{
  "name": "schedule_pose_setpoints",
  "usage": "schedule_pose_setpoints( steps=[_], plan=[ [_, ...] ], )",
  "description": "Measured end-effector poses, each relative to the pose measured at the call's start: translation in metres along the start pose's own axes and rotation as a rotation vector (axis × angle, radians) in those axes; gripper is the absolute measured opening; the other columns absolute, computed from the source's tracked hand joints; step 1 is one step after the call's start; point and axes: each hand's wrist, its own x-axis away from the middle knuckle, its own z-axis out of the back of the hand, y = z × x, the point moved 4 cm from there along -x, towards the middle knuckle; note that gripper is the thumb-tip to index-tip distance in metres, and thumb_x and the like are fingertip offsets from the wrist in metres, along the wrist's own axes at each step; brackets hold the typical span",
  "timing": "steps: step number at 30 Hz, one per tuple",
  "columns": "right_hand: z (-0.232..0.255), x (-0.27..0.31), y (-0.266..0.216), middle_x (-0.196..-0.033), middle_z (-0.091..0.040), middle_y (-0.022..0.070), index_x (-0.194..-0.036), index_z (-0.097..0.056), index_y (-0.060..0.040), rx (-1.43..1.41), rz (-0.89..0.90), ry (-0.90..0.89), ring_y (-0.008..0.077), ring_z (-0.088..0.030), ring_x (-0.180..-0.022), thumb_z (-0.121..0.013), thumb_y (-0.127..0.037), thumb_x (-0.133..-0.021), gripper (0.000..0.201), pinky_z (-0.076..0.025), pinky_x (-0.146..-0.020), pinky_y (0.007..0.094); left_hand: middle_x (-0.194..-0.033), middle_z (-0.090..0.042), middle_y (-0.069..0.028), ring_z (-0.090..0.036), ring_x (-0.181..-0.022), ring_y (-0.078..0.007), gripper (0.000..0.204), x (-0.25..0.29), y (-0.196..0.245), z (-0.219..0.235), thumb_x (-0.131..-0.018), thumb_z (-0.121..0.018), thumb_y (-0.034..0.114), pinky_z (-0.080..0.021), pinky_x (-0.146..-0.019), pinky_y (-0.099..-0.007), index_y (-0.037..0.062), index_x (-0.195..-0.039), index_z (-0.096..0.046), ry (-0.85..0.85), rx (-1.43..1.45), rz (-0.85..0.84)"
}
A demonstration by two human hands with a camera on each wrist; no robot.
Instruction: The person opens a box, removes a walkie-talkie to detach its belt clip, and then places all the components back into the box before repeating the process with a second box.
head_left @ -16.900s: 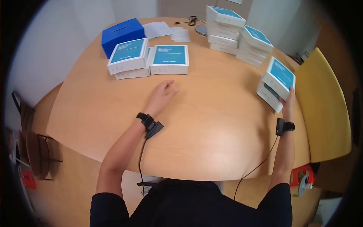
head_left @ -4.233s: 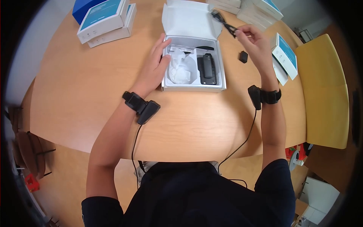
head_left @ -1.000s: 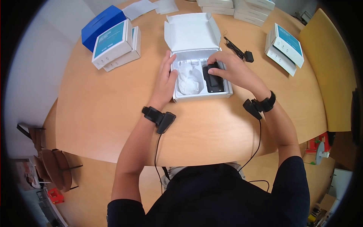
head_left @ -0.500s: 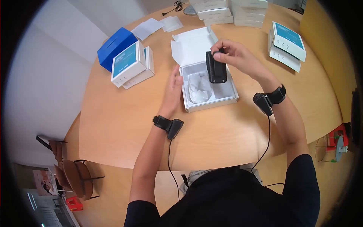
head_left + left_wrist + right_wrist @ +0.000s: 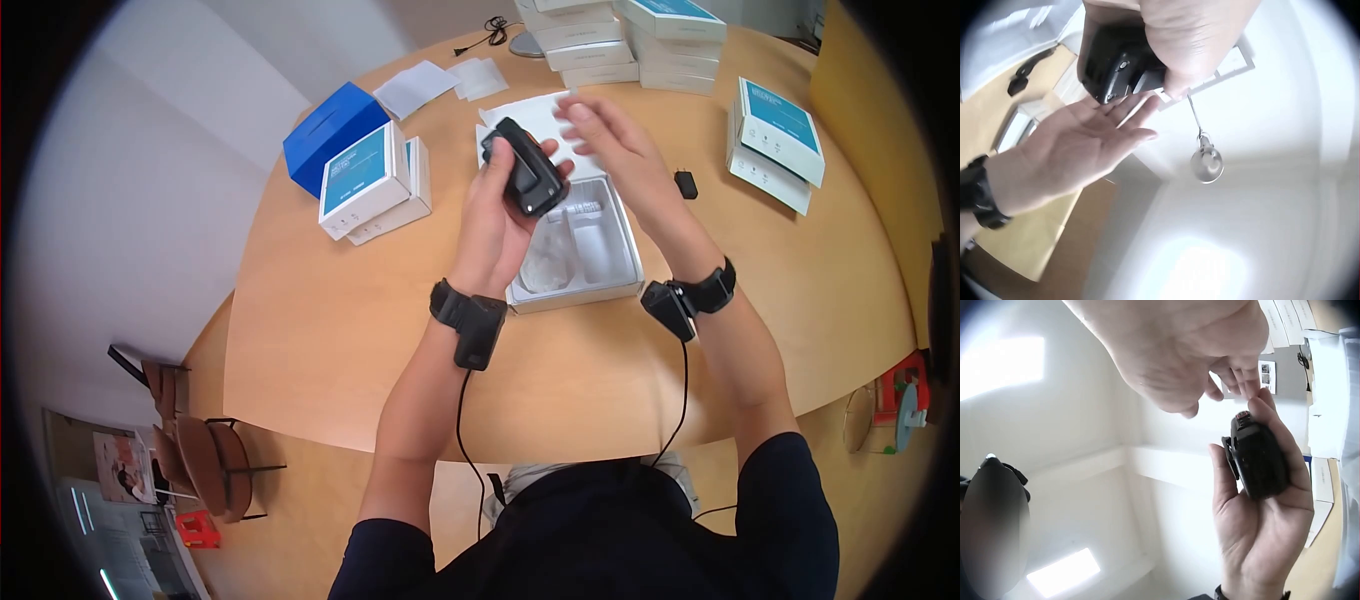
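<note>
In the head view the left hand (image 5: pixel 497 222) grips a black handheld device (image 5: pixel 526 170), its thumb across the near side and fingers round the far side. Just right of it the right hand (image 5: pixel 632 150) is raised with fingers loosely extended, holding nothing. Below and behind the hands lies an open white box (image 5: pixel 605 245), with white wrapping (image 5: pixel 546 262) in its left compartment and a bare right compartment. The right wrist view shows the device (image 5: pixel 1260 459) upright in the left hand (image 5: pixel 1266 531), the right hand (image 5: pixel 1191 350) above it.
White-and-teal boxes (image 5: pixel 365 178) stand at the left by a blue box (image 5: pixel 330 125); others (image 5: pixel 775 125) lie at the right. More box stacks (image 5: pixel 590 55) stand at the back, near paper sheets (image 5: pixel 415 88). A black plug (image 5: pixel 686 184) lies right of the open box.
The black device has come out of the box and passed from the right hand to the left. The left hand has left the box's side; the right hand has let go of the device.
</note>
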Motion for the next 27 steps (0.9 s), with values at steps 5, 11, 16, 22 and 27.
schedule_pose_setpoints(
  steps=[5,11,16,22,27],
  plan=[
    [-0.007,0.015,0.006,-0.090,-0.072,0.0059,-0.120,-0.066,-0.0004,0.020,-0.286,-0.171,0.0084,-0.064,-0.071,-0.059,-0.029,-0.106,0.033,-0.053,-0.066,0.0256,-0.140,-0.063,-0.0168,-0.062,-0.134,-0.0324,0.046,-0.022,0.011,0.006,-0.113,-0.056,0.046,-0.057,-0.108,-0.0454,0.0049,-0.134,-0.055,0.111,0.196,-0.140],
    [-0.038,0.027,0.019,-0.093,-0.074,0.0085,-0.118,-0.065,0.0029,-0.143,-0.196,-0.190,0.0113,-0.070,-0.078,-0.060,-0.023,-0.106,0.029,-0.058,-0.066,0.0264,-0.145,-0.061,-0.0134,-0.061,-0.136,-0.0316,0.053,-0.014,0.008,0.005,-0.111,-0.058,0.050,-0.056,-0.106,-0.0461,0.0066,-0.141,-0.054,0.118,0.107,-0.252],
    [-0.049,0.035,0.019,-0.090,-0.072,0.0084,-0.110,-0.061,0.0037,-0.240,-0.225,-0.195,0.0106,-0.067,-0.073,-0.058,-0.018,-0.107,0.022,-0.057,-0.064,0.0269,-0.136,-0.066,-0.0153,-0.068,-0.119,-0.0298,0.056,-0.005,0.018,-0.004,-0.113,-0.051,0.054,-0.058,-0.100,-0.0456,0.0017,-0.132,-0.058,0.250,0.084,-0.307],
    [-0.061,0.046,0.015,-0.085,-0.068,0.0065,-0.109,-0.060,0.0056,-0.211,-0.200,-0.189,0.0096,-0.063,-0.072,-0.061,-0.014,-0.104,0.021,-0.054,-0.065,0.0283,-0.125,-0.066,-0.0127,-0.071,-0.107,-0.0270,0.072,0.000,0.025,0.001,-0.106,-0.048,0.073,-0.063,-0.086,-0.0407,0.0045,-0.124,-0.058,0.315,0.048,-0.332],
    [-0.063,0.052,0.010,-0.082,-0.066,0.0106,-0.106,-0.058,0.0076,-0.090,-0.090,-0.131,0.0162,-0.063,-0.074,-0.063,-0.013,-0.100,0.022,-0.053,-0.070,0.0339,-0.116,-0.065,-0.0079,-0.070,-0.091,-0.0213,0.068,0.001,0.019,0.005,-0.106,-0.050,0.073,-0.061,-0.078,-0.0388,0.0068,-0.113,-0.059,0.339,0.082,-0.273]
  ],
)
